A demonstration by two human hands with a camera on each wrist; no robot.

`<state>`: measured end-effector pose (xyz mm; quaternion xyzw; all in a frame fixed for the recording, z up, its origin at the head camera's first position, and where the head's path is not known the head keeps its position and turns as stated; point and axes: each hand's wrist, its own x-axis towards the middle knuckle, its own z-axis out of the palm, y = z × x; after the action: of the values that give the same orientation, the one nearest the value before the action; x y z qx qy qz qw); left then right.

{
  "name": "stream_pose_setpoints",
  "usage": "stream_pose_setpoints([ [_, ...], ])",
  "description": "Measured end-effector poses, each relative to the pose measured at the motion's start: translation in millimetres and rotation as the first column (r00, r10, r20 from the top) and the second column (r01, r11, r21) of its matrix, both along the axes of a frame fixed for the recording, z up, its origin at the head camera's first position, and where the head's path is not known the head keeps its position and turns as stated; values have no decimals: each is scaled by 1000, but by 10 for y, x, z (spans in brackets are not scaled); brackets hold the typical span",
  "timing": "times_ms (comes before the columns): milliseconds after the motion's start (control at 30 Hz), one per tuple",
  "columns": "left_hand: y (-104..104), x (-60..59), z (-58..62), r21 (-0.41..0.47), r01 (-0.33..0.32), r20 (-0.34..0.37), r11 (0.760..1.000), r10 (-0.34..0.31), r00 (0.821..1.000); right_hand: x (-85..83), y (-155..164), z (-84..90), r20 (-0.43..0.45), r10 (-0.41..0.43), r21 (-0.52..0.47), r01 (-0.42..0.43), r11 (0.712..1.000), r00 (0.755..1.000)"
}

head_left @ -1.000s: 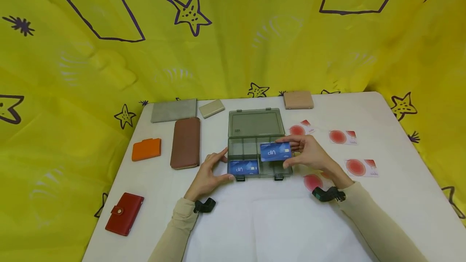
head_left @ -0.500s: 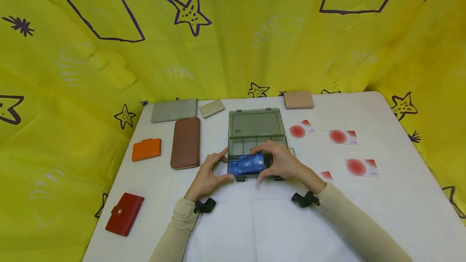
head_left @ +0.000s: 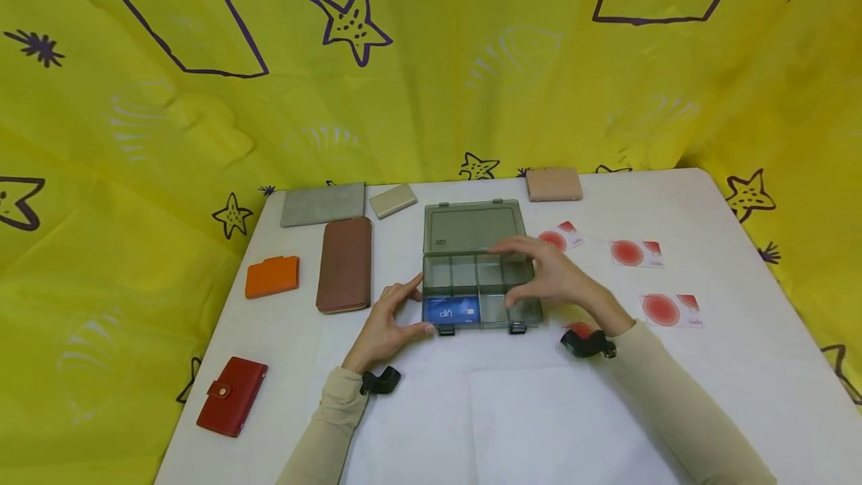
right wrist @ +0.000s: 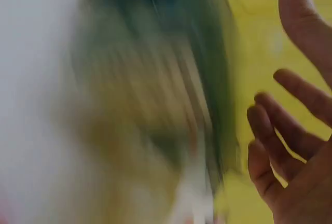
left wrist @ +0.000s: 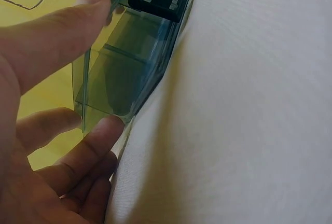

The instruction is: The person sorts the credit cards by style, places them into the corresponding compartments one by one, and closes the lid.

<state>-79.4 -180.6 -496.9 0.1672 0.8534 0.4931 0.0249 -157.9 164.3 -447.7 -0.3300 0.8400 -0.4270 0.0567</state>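
Observation:
A translucent grey-green compartment box [head_left: 438,273] lies on the white table with its lid [head_left: 474,227] swung back. Blue cards marked VIP [head_left: 441,312] fill its front left compartment; how many are stacked cannot be told. My left hand [head_left: 385,326] holds the box at its left end, thumb by the front latch [left wrist: 166,1] and fingers along the side. Over the right half of the box hovers my right hand [head_left: 555,275], thumb and fingers spread apart with nothing between them. The right wrist view is blurred, though the loose fingers [right wrist: 267,115] show there.
Red-and-white cards [head_left: 636,254] lie to the right, one partly behind my right wrist. On the left are a brown wallet [head_left: 344,265], an orange holder [head_left: 272,277], a red snap wallet [head_left: 232,397] and a grey sleeve [head_left: 323,204]. A beige wallet [head_left: 554,185] and gold case [head_left: 393,201] sit behind.
My right hand carried a blue VIP card leftward into the front left compartment, let go of it, then drew back to the right. My left hand stayed at the box.

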Motion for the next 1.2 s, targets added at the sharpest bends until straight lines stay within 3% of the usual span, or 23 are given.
stream_pose_setpoints([
  [200, 6, -1, -17, -1, 0, -22, 1000, 0, 1000, -385, 689, 22, 28, -173, 72, 171, 983, 984],
  [400, -1, -6, -29, 8, 2, -5, 1000, -2, 1000, -650, 1130, -116, 112, -294, 176, 272, 946, 949],
  [567, -4, -7, -42, 9, 3, -7, 1000, -3, 1000, -734, 1236, -224, 156, -272, 221, 234, 947, 950],
  [800, 9, -2, -33, 8, 2, -5, 1000, -2, 1000, -739, 1208, -202, 139, -194, 274, 150, 950, 971],
  [1000, 9, -3, -48, -2, 2, -15, 1000, -2, 1000, -717, 1188, -180, 138, -231, 316, 178, 932, 963],
  [1200, -2, -10, -71, -5, -4, -17, 1000, 4, 1000, -668, 1189, -188, 114, -224, 292, 182, 939, 968],
])
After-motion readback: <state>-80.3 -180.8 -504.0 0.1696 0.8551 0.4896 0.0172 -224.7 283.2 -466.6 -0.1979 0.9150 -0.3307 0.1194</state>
